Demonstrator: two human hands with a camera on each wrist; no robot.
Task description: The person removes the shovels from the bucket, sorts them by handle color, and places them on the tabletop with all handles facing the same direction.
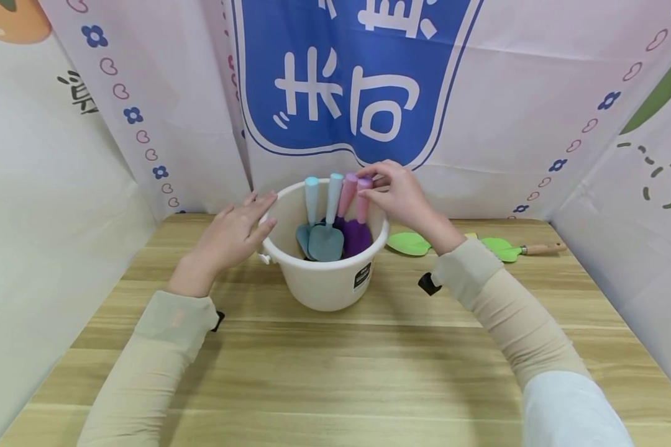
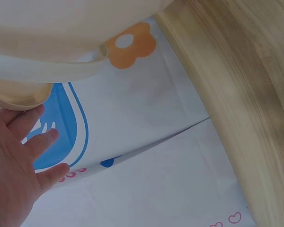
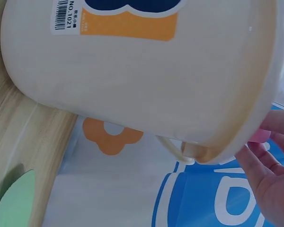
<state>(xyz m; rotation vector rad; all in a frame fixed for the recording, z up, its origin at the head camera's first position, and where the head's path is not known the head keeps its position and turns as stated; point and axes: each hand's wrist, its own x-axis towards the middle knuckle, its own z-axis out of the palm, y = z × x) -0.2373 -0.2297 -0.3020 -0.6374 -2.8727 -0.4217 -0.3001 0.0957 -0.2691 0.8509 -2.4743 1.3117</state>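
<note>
A cream bucket [image 1: 313, 288] stands on the table with several small toy shovels upright inside it. Two teal shovels [image 1: 326, 242] have pale blue handles, and purple shovels [image 1: 358, 239] with pink handles lean beside them on the right. My left hand [image 1: 236, 230] rests on the bucket's left rim, its fingers spread and fairly straight, as the left wrist view also shows. At the right rim, my right hand [image 1: 394, 192] pinches the top of the nearer pink handle [image 1: 363, 202]. In the right wrist view, only a bit of pink handle [image 3: 260, 136] shows between the fingers.
Right of the bucket lie a green leaf-shaped piece [image 1: 408, 244] and a green blade [image 1: 499, 248] with a wooden handle [image 1: 545, 248], partly behind the right wrist. A printed cloth [image 1: 481, 136] hangs behind the wooden table [image 1: 335, 372], with pale walls at both sides.
</note>
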